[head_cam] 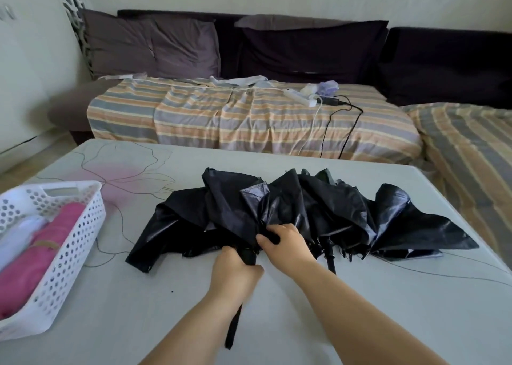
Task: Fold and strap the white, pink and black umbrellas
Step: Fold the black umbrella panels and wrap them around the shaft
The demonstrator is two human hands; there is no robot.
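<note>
The black umbrella (299,212) lies on the table (110,295) with its canopy collapsed but loose and spread wide. My left hand (235,270) grips its black handle near the canopy's base; a black strap hangs down below my wrist. My right hand (285,243) pinches a bunch of black canopy fabric just right of the handle. The pink umbrella (41,254) and the white umbrella (16,240) lie folded side by side inside a white perforated basket (69,256) at the table's left edge.
Beyond the table's far edge is a dark sofa with a striped sheet (249,115). A white power strip (300,97) with cables lies on it. Purple cushions (152,43) lean at the back. A line drawing decorates the table top.
</note>
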